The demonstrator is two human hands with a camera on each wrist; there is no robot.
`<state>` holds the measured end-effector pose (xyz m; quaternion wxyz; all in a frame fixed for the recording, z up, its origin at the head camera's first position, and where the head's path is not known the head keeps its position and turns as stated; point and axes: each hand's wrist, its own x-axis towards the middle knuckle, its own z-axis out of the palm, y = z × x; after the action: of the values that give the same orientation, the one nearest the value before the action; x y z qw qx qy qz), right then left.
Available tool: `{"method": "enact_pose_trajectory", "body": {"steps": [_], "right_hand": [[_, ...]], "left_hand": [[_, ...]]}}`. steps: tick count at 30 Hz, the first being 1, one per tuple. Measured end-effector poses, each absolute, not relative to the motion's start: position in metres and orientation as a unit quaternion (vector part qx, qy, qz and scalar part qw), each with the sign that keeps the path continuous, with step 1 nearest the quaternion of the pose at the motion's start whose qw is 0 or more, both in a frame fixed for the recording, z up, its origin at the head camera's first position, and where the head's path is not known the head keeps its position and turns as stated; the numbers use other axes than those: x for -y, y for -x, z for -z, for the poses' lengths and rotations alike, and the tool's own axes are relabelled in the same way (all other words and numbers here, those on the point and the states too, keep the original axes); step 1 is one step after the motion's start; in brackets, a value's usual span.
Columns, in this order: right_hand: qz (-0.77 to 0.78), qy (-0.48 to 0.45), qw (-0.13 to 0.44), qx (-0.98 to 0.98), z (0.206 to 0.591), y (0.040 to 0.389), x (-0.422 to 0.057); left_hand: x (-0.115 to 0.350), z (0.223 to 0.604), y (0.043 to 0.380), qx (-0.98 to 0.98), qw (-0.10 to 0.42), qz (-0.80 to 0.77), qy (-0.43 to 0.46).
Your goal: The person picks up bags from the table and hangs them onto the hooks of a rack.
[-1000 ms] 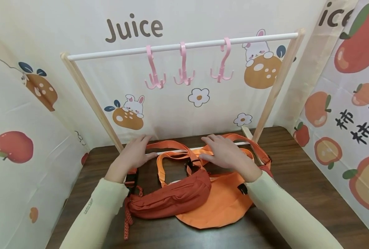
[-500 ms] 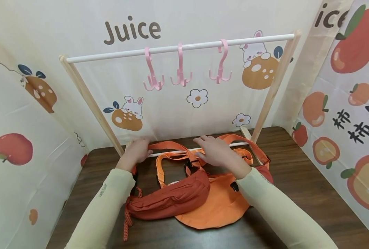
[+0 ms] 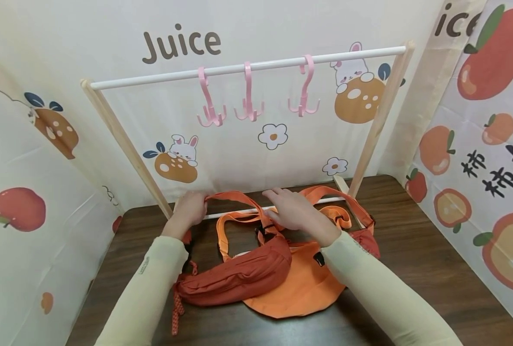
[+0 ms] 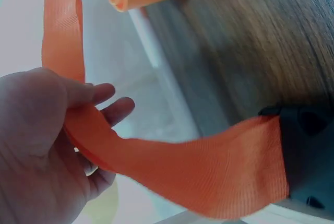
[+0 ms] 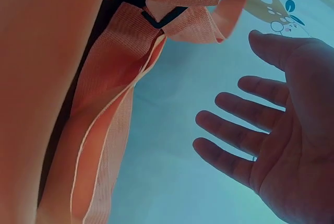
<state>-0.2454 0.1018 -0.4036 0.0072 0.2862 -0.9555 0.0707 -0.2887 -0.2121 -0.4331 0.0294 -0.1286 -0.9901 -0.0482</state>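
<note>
A rust-red waist bag [image 3: 239, 276] lies on the table, overlapping an orange bag [image 3: 299, 295]. My left hand [image 3: 191, 209] holds the red bag's orange-red strap at the back left. In the left wrist view, thumb and fingers pinch this strap [image 4: 182, 164], which runs down to a black buckle [image 4: 313, 145]. My right hand [image 3: 292, 210] hovers over the straps behind the bags. Its fingers are straight and spread with nothing between them in the right wrist view, beside a strap [image 5: 107, 130]. Another red bag [image 3: 366, 241] is partly covered at the right.
A rack with a white top rail [image 3: 165, 78] and wooden posts [image 3: 122, 144] stands behind the bags. Three pink hooks [image 3: 208, 103] hang from the rail. A lower white bar [image 3: 228, 215] runs behind the straps. Printed cloth walls [image 3: 239, 168] enclose the table [image 3: 412, 269].
My left hand has moved back and closed on the strap, lifting it slightly. My right hand has shifted a little left over the straps. The bags have stayed nearly still.
</note>
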Motion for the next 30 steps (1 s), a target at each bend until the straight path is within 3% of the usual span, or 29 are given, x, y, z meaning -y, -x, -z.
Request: {"method": "enact_pose_trajectory", "body": {"steps": [7,30], "right_hand": [[-0.151,-0.273,0.012,0.95,0.402,0.245,-0.096],[-0.427,-0.294,-0.079,0.851,0.393,0.233,-0.058]], "left_hand": [[0.205,0.418,0.276,0.984,0.059,0.13,0.104],[0.177,0.346,0.227,0.925,0.168,0.31,0.142]]}}
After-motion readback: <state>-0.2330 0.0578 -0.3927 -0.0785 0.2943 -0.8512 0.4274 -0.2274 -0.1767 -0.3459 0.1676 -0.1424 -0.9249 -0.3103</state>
